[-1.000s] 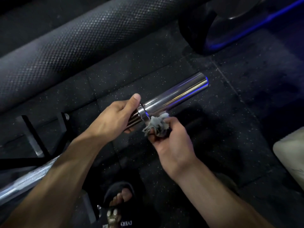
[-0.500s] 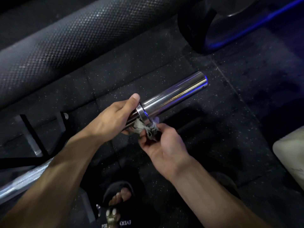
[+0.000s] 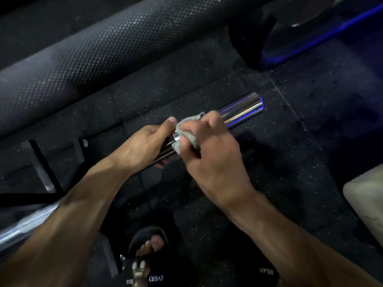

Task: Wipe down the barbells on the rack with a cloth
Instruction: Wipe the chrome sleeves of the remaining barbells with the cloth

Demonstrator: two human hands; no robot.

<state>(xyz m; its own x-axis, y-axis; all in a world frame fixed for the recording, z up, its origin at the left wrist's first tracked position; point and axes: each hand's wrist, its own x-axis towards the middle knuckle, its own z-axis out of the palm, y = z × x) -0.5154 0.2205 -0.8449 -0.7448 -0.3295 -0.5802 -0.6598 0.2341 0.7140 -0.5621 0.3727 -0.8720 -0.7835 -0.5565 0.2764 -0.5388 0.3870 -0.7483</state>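
A person's right hand [image 3: 209, 154] wraps a grey cloth [image 3: 187, 131] around the chrome barbell [image 3: 241, 111] sleeve, fingers curled over it, while the left hand [image 3: 145, 146] grips the bar just behind the collar. The polished sleeve extends bare beyond the right fingers. The small cloth could bunch or slip off the slick metal, leaving streaks.

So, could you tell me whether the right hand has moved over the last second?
Yes: the right hand with the cloth rose from under the barbell onto its top.
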